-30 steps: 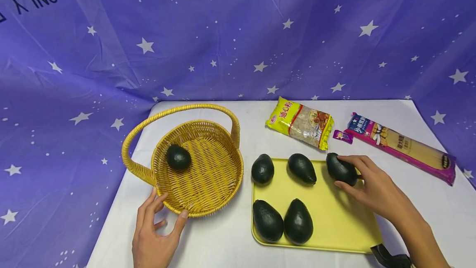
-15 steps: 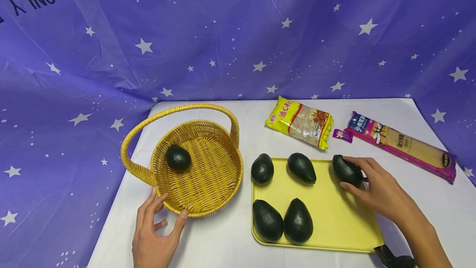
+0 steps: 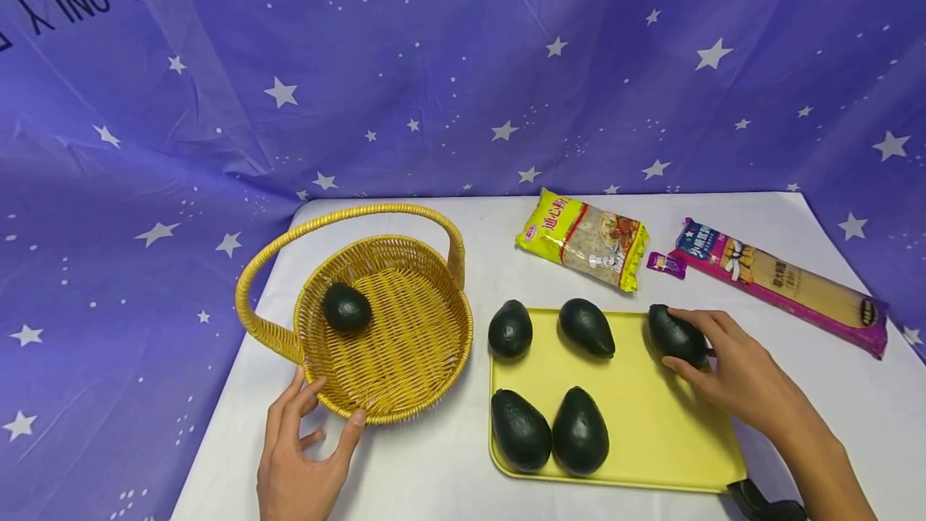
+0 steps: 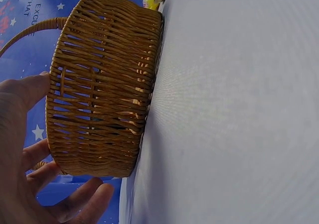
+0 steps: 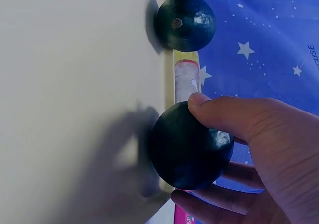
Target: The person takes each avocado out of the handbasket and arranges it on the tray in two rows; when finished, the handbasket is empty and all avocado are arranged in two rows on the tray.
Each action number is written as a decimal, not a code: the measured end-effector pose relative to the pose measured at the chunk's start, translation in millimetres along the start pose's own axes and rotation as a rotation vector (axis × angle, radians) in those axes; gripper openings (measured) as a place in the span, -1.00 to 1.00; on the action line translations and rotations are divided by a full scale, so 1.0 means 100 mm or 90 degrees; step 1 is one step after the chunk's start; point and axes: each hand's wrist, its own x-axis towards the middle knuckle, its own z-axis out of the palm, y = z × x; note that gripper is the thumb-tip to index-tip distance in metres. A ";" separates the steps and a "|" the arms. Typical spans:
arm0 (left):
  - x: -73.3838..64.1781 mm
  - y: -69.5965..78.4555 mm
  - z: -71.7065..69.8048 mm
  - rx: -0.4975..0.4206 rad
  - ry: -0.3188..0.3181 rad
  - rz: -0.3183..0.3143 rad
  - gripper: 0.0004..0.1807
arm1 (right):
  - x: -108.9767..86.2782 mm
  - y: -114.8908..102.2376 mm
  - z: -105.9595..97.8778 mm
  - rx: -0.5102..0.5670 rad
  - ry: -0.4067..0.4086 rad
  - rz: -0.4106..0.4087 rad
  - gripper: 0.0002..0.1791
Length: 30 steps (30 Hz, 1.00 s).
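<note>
My right hand (image 3: 745, 368) grips a dark green avocado (image 3: 676, 336) over the back right corner of the yellow tray (image 3: 651, 424). In the right wrist view the thumb lies on top of this avocado (image 5: 189, 147), fingers at its far side. Several other avocados lie on the tray, one (image 3: 586, 328) at the back middle, one (image 3: 580, 431) near the front. My left hand (image 3: 300, 457) touches the front left rim of the yellow wicker basket (image 3: 398, 416), thumb and fingers spread apart. Inside the basket, at its left, sits one avocado (image 3: 347, 308).
Behind the tray lie a yellow pasta bag (image 3: 586, 239), a small purple packet (image 3: 667, 264) and a long pink spaghetti pack (image 3: 781, 284). The basket's handle (image 3: 347, 214) arches up over its back side. A purple starry cloth (image 3: 434, 63) hangs behind the table.
My right hand and its avocado have shifted slightly right and toward the tray's middle, and barely moved in the last half second. The left hand and basket have stayed in place.
</note>
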 end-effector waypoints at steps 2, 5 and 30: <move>0.00 0.00 0.00 -0.001 -0.002 -0.001 -0.28 | 0.00 -0.01 -0.01 -0.002 -0.009 0.014 -0.13; 0.00 0.00 0.00 -0.002 -0.003 -0.003 -0.28 | -0.01 -0.01 -0.03 -0.006 -0.019 0.028 -0.14; 0.00 -0.02 0.00 -0.011 -0.007 0.002 -0.28 | 0.01 -0.15 -0.12 -0.039 0.013 -0.015 -0.21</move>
